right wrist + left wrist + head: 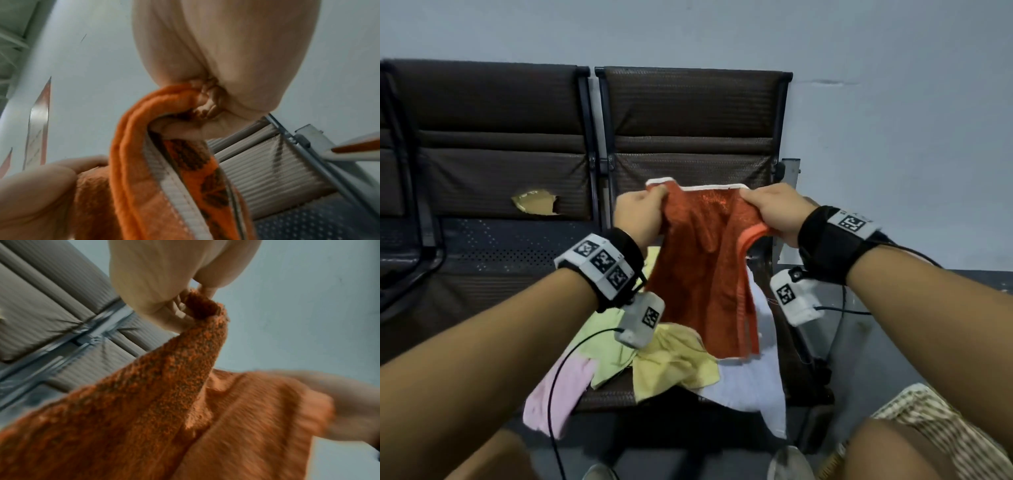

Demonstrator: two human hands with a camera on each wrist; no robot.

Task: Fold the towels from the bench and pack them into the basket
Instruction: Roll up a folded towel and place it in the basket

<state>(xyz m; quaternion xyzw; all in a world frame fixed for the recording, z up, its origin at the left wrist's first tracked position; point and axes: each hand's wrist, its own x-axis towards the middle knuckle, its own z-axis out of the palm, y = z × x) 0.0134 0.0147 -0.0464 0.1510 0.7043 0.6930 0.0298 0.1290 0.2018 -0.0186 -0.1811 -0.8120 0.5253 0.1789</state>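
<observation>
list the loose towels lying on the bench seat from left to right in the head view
pink towel → light green towel → yellow towel → white towel

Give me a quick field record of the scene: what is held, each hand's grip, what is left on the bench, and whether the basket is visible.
held item: orange towel, hanging in the air over the bench seat
left hand: grip on the towel's upper left corner
right hand: grip on the towel's upper right part
fold state: hanging bunched, with a side edge doubled over
left on bench: pink cloth, light green cloth, yellow cloth, white cloth, all loose and unfolded
basket: not in view
</observation>
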